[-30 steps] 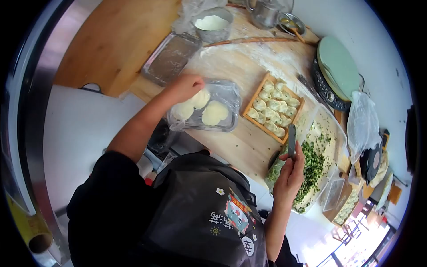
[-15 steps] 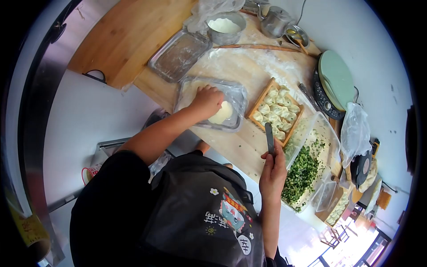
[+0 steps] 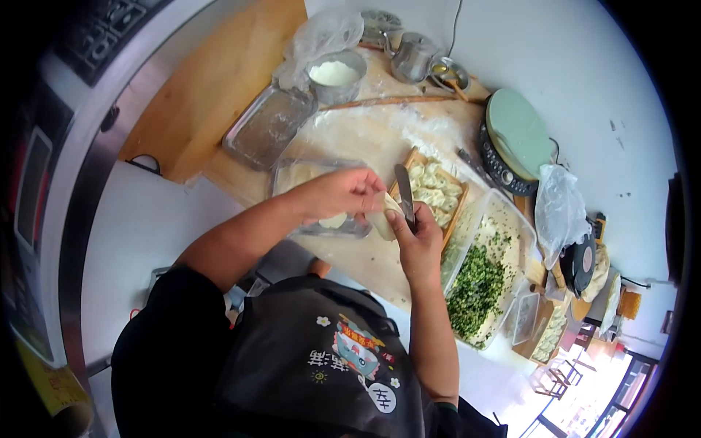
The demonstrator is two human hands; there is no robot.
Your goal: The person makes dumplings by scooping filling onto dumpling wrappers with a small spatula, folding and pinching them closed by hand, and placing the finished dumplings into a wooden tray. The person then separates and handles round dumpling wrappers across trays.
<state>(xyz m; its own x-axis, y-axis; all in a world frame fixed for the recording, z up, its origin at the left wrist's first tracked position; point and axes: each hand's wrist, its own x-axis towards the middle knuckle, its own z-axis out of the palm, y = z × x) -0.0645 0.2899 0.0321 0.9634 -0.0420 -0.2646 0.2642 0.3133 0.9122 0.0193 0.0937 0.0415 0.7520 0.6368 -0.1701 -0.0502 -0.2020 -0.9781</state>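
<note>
In the head view, my left hand (image 3: 349,193) pinches the edge of a round dumpling wrapper (image 3: 382,219) above the front of the table. My right hand (image 3: 421,237) holds the other side of this wrapper with its thumb, and also grips a flat metal filling spatula (image 3: 404,188), blade pointing up and away. Behind my left hand lies a clear tray (image 3: 280,182) with more wrappers, partly hidden by my forearm. A wooden box of folded dumplings (image 3: 432,184) stands just beyond my right hand. To its right is a clear tub (image 3: 527,241) of chopped green filling (image 3: 478,286).
A metal tray (image 3: 266,124), a bowl of flour (image 3: 334,74), a kettle (image 3: 414,57) and a rolling pin (image 3: 409,100) lie toward the back. A green-lidded electric pan (image 3: 517,131) stands by the wall, near a plastic bag (image 3: 562,208). Another dumpling box (image 3: 548,336) is at far right.
My left hand has lifted from the tray of wrappers and moved right to meet my right hand. A wrapper is now held between both hands; the spatula stays in my right hand.
</note>
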